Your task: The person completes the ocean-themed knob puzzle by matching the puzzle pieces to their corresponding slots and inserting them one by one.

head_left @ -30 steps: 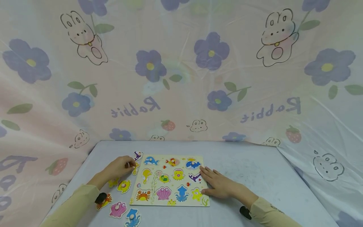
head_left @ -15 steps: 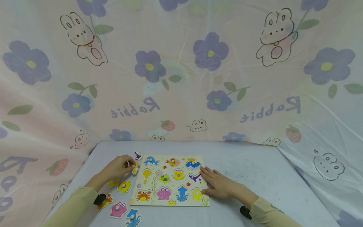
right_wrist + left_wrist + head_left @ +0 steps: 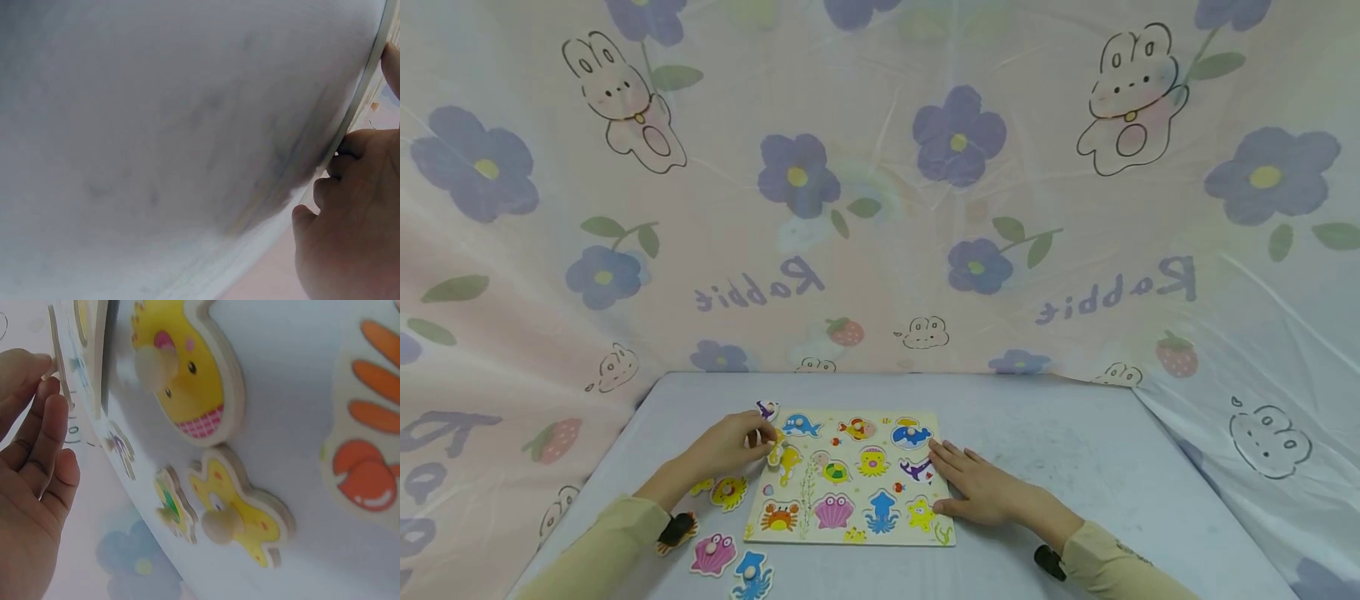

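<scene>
A yellow seahorse puzzle piece point(image 3: 775, 450) is pinched by its knob in my left hand point(image 3: 730, 446), at the left edge of the puzzle board point(image 3: 850, 537). In the left wrist view the piece point(image 3: 59, 359) appears edge-on between thumb and fingers, raised off the table. It is close beside the board's printed seahorse point(image 3: 790, 465). My right hand point(image 3: 981, 486) lies with extended fingers on the board's right edge. Knobbed pieces of a blue whale point(image 3: 911, 433), a blue dolphin point(image 3: 801, 425) and a red fish point(image 3: 856, 428) are in the board's top row.
Left of the board lie loose knobbed pieces: a yellow octopus point(image 3: 728, 493), a pink shell point(image 3: 712, 554), a blue squid point(image 3: 751, 575), a crab point(image 3: 676, 535) and a purple piece point(image 3: 767, 409). A starfish piece point(image 3: 240, 515) and a green-and-yellow piece point(image 3: 172, 505) show in the left wrist view.
My left hand has lifted the seahorse piece and carried it right, from beside the board to over its left edge. My right hand has stayed in place.
</scene>
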Demonstrator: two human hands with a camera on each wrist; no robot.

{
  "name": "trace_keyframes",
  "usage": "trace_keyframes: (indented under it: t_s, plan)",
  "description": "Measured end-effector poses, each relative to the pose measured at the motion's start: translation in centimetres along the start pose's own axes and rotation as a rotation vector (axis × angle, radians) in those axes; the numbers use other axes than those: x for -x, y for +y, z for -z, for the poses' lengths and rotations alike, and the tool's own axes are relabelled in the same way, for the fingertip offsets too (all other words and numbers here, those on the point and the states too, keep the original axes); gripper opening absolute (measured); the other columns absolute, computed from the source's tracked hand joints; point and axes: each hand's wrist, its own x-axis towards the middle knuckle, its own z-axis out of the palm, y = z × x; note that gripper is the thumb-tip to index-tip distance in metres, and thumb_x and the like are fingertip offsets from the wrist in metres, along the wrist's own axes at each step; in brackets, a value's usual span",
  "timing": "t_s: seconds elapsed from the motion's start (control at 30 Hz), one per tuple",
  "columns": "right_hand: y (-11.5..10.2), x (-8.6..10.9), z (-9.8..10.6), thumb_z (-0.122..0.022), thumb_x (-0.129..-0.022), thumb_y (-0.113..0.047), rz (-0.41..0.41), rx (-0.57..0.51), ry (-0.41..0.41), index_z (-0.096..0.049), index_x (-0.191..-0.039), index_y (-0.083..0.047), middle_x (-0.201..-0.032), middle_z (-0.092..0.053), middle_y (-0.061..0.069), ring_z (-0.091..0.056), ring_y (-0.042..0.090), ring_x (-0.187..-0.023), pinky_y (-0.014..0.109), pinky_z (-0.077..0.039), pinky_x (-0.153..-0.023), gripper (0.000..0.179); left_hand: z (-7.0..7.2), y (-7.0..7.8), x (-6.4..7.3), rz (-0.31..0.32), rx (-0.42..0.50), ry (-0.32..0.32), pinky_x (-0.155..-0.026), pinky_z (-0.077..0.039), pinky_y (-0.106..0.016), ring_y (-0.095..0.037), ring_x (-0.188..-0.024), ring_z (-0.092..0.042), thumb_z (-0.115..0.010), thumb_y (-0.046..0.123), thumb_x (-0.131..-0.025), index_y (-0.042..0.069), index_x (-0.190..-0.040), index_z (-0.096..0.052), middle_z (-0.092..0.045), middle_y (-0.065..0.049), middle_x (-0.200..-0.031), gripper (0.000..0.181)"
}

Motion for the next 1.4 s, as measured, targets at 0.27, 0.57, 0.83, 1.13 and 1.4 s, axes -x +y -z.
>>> trace_keyframes:
  t_s: [0.27,0.57,0.83,1.13,1.4]
  plan:
    - [0.1,0.0,0.0,-0.054,-0.102,-0.061,0.004,0.003,0.004,-0.028,-0.163,-0.006,-0.173,-0.016,0.008,-0.015,0.034,-0.159,0.058,-0.018,-0.124,0.087,-0.5,0.5,-0.4,-0.018,0.002,-0.045,-0.068,-0.051,-0.023,-0.005,-0.079,-0.054,-0.077,0.014,-0.095,0.019,-0.102,-0.073,-0.061,0.013,-0.091,0.010]
    - [0.2,-0.1,0.0,-0.055,-0.102,-0.060,0.011,-0.001,0.007,-0.029,-0.163,-0.005,-0.173,-0.016,0.008,-0.014,0.035,-0.159,0.058,-0.018,-0.124,0.086,-1.1,0.8,-0.5,-0.116,0.041,-0.107,-0.069,-0.051,-0.023,-0.003,-0.080,-0.055,-0.076,0.010,-0.095,0.016,-0.103,-0.072,-0.062,0.014,-0.090,0.011]
    - [0.1,-0.1,-0.1,-0.055,-0.101,-0.061,0.003,-0.007,-0.002,-0.029,-0.163,-0.006,-0.173,-0.016,0.008,-0.015,0.035,-0.159,0.059,-0.017,-0.124,0.087,-1.6,0.9,-0.4,-0.113,0.011,-0.120,-0.068,-0.050,-0.023,-0.006,-0.078,-0.055,-0.077,0.012,-0.094,0.019,-0.099,-0.072,-0.060,0.015,-0.090,0.010]
    - [0.4,-0.3,-0.4,-0.054,-0.101,-0.063,-0.015,0.012,-0.006,-0.028,-0.164,-0.008,-0.174,-0.016,0.005,-0.015,0.032,-0.159,0.058,-0.017,-0.125,0.088,-2.0,1.0,-0.3,-0.082,0.016,-0.140,-0.069,-0.050,-0.022,-0.009,-0.079,-0.056,-0.077,0.012,-0.094,0.019,-0.098,-0.072,-0.059,0.015,-0.089,0.010]
    - [0.3,-0.2,-0.2,-0.054,-0.101,-0.063,-0.004,0.014,-0.001,-0.029,-0.164,-0.007,-0.174,-0.016,0.006,-0.015,0.033,-0.159,0.058,-0.018,-0.124,0.088,-2.1,0.8,-0.3,-0.066,0.024,-0.139,-0.069,-0.050,-0.022,-0.008,-0.079,-0.055,-0.078,0.014,-0.094,0.020,-0.099,-0.072,-0.059,0.015,-0.090,0.010]
